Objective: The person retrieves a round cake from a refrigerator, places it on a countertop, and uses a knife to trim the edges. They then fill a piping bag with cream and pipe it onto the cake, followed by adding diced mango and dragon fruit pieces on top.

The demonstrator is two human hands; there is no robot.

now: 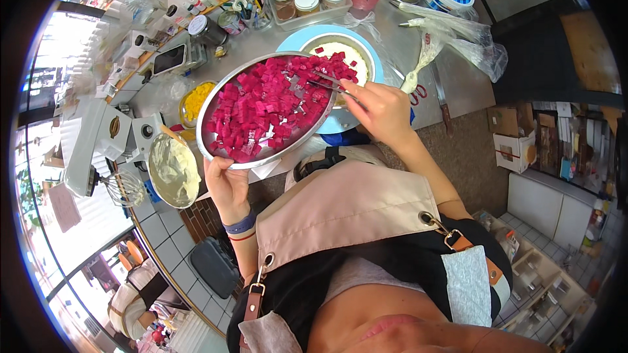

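My left hand (226,186) grips the near rim of a metal bowl (208,132), tilted and filled with magenta diced fruit (252,108) that looks like dragon fruit. In my right hand (383,112) is a pair of slim metal tongs (332,84), their tips at the fruit by the bowl's right side. Behind the bowl, and partly covered by it, a round pan (371,65) stands on a light blue round board (314,31). Pale cream (335,48) fills the pan, with some magenta cubes on it near the bowl's edge.
A cream-smeared mixing bowl (163,180) and a stand mixer (85,147) are at the left, near a container of yellow dice (196,100). To the right lie a piping bag (425,62), red-handled scissors (418,93) and a knife (445,108). Jars (307,3) line the back.
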